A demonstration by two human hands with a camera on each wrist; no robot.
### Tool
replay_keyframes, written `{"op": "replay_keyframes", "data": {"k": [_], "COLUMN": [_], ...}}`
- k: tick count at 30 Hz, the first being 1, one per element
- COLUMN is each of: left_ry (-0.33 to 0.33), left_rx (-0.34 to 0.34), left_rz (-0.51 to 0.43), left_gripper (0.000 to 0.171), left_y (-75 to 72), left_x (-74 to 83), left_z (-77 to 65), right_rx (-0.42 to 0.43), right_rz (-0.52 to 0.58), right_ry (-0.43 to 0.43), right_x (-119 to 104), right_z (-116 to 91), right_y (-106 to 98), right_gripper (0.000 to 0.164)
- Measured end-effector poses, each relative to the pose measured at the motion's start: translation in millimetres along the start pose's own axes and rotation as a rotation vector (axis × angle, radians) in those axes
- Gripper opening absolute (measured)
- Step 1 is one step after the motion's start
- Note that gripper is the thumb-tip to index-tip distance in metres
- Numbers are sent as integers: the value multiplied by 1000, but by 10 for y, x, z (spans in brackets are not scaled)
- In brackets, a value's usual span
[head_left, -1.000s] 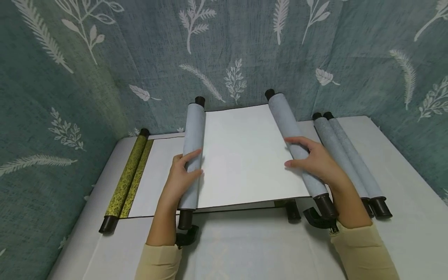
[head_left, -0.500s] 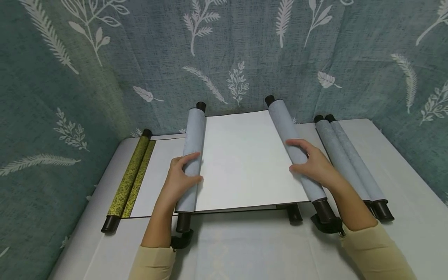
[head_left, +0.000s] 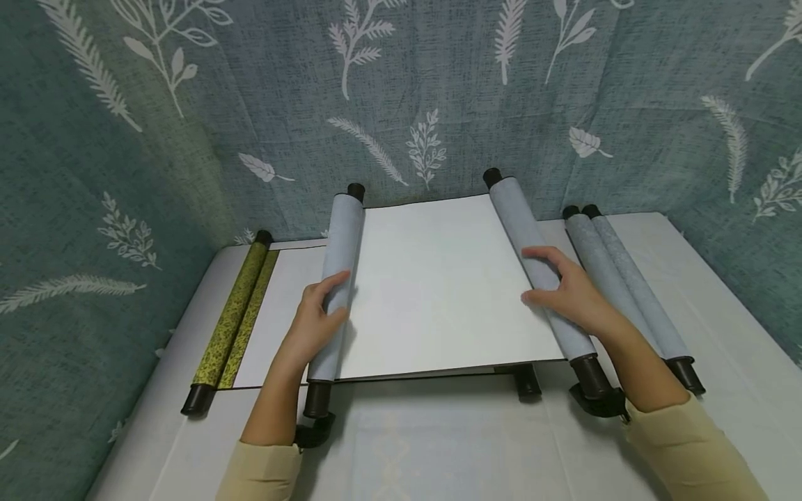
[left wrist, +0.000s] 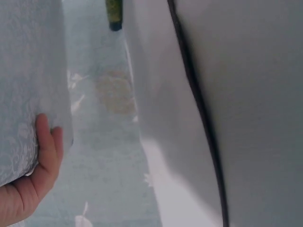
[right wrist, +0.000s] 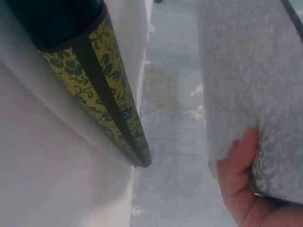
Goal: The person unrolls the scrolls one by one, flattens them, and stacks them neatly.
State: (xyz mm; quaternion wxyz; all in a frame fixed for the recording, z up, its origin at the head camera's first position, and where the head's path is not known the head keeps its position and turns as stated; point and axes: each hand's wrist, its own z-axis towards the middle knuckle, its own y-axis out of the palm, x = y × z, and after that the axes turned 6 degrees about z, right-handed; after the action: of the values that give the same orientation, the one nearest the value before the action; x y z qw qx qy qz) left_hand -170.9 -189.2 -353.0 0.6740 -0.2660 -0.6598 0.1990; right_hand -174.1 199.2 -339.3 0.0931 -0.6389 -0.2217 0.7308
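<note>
A partly unrolled hanging scroll [head_left: 438, 292] with blank white paper is held raised at a slant above the table. My left hand [head_left: 316, 320] grips its left pale blue roll [head_left: 341, 240], thumb and fingers curled round it. Round the right roll [head_left: 516, 216] curls my right hand [head_left: 576, 292] in the same way. Both rolls have black end knobs and a woven floral pattern, which shows in the left wrist view [left wrist: 28, 71]. Beneath lies another scroll with yellow-green patterned ends; its left roll [head_left: 228, 320] shows, and the raised paper hides much of it.
Two grey-blue rolls [head_left: 617, 278] lie side by side on the right of the white-covered table [head_left: 720, 313]. A black knob [head_left: 528, 383] of the lower scroll pokes out under the raised paper. Green leaf-print cloth [head_left: 388, 83] hangs behind the table.
My hands have drawn apart, the left roll shifting left and the right roll shifting right. More white paper shows between them. Both hands keep their hold.
</note>
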Motion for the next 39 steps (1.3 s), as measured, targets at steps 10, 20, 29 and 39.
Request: {"op": "replay_keyframes", "data": {"k": [10,20,29,39], "left_ry": [-43,-33,26,-55], "left_rx": [67,146,96,47], "left_rz": [36,68,126,75], "left_gripper": [69,62,60,71], "left_y": [43,74,-37,-107], "left_x": [-11,-13,-46,-95], "left_z": [2,-29,-53,-13], "right_rx": [41,83,74,94], "right_rz": [-27,-40,-41,17], "right_ry": [-11,-48,-67,3], "right_x": [-7,40,47,76], "right_z": [17,10,-22,-4], "right_y": [27,12,-47,-38], "right_gripper": [74,70,65,77]}}
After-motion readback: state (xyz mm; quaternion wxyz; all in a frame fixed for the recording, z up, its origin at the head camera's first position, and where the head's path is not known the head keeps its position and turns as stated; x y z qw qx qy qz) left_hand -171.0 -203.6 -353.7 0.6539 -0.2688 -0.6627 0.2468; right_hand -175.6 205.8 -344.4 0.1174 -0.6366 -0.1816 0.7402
